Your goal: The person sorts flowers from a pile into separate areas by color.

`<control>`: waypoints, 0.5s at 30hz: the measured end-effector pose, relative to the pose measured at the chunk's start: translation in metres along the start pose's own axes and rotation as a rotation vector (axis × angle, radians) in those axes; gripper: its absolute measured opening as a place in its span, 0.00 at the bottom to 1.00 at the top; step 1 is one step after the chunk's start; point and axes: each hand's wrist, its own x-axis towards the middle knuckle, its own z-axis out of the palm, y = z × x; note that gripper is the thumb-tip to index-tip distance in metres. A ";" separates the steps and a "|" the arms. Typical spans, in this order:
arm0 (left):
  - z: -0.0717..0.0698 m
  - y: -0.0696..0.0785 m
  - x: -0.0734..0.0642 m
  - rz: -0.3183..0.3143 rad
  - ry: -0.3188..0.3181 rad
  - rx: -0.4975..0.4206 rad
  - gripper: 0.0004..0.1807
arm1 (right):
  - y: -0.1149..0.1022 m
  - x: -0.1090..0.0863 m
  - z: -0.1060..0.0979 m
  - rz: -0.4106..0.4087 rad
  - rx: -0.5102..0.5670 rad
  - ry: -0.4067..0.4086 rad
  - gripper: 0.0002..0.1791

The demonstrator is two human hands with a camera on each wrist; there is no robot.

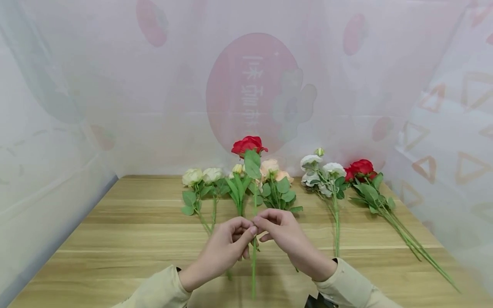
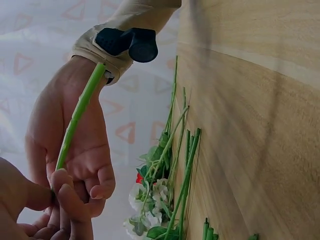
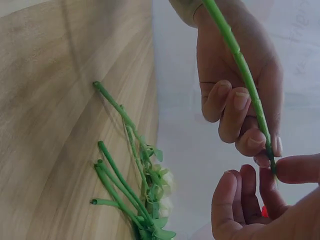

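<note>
A red artificial rose (image 1: pixel 249 145) with a green leaf below its bloom stands upright in front of me. My left hand (image 1: pixel 223 244) pinches its stem (image 1: pixel 253 265) between thumb and fingers. Close beside it, my right hand (image 1: pixel 292 241) pinches the same stem slightly higher, the fingertips of both hands almost meeting. In the right wrist view the stem (image 3: pixel 245 70) runs along the palm of the left hand (image 3: pixel 235 60), its lower end out of frame. The left wrist view shows the stem's cut end (image 2: pixel 101 67) near the right cuff.
Behind the hands, cream flowers (image 1: pixel 202 176), a yellow bud (image 1: pixel 237 169) and peach flowers (image 1: pixel 271 169) lie on the wooden table (image 1: pixel 127 231). White flowers (image 1: pixel 323 171) and more red roses (image 1: pixel 361 169) lie to the right. A printed curtain (image 1: pixel 173 107) encloses the table.
</note>
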 end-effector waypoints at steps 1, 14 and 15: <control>0.000 0.000 0.000 0.003 -0.010 0.005 0.12 | 0.001 0.000 0.000 -0.010 -0.011 0.004 0.15; -0.049 -0.028 -0.011 0.056 0.061 0.432 0.06 | 0.008 -0.011 -0.066 -0.121 -0.267 0.132 0.07; -0.056 -0.031 -0.012 0.058 0.088 0.471 0.06 | 0.008 -0.012 -0.075 -0.133 -0.323 0.144 0.06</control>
